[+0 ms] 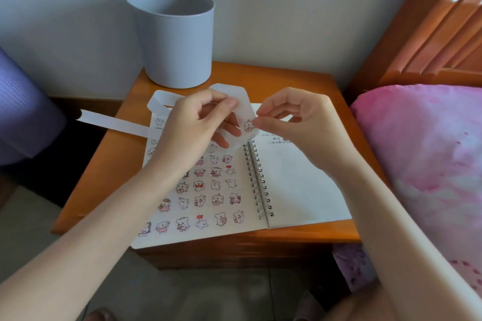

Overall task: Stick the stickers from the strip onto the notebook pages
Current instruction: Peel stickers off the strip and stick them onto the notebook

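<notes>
Clearly the step in hand is peeling: the small white cartoon-bear sticker [248,125] should come off the long white paper backing strip [112,121] slowly and at a low angle, so it neither tears nor curls onto itself. The left hand [193,125] is curled round the looped strip, thumb on top and fingers beneath. The right hand [292,117] pinches the sticker's edge between thumb and forefinger, its other fingers loosely bent. The sticker hangs between the two hands. Beneath them the open spiral-bound notebook [300,190] lies on the orange wooden surface [287,81], its left page crowded with stickers, its right nearly bare.
</notes>
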`<state>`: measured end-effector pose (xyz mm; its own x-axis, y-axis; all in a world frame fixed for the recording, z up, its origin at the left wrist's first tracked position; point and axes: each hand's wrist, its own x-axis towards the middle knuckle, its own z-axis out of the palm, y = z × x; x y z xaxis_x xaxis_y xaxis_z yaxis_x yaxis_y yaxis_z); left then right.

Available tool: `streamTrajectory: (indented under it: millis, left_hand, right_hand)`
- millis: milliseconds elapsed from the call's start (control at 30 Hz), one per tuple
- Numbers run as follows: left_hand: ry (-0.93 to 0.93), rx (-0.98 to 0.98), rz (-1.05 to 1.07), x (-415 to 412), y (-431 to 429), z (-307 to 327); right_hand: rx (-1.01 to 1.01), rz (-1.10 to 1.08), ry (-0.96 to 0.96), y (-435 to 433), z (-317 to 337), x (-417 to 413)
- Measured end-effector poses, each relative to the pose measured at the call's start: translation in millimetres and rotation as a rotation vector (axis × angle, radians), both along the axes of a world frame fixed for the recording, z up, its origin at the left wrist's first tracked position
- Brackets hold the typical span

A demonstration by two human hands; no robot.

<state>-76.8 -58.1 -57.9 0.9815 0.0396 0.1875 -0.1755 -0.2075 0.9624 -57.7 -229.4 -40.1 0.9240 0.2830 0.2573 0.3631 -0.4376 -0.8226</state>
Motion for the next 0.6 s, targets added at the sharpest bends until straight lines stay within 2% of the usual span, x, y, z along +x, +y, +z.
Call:
streamTrajectory:
  millis: [233,300,600]
  left_hand:
    - [0.048,-0.058,-0.018,-4.3,-7.3,0.1]
    - [0.029,0.015,-0.028,-6.0,-9.4,-1.4]
    - [-0.01,0.06,-0.041,-9.8,-8.7,1.9]
  right_hand:
    - [0.127,-0.069,-0.043,1.8,-5.6,-2.6]
    - [0.106,-0.079,-0.056,1.1,-5.2,-3.3]
    - [0.025,-0.072,-0.084,2.1,-7.4,-5.4]
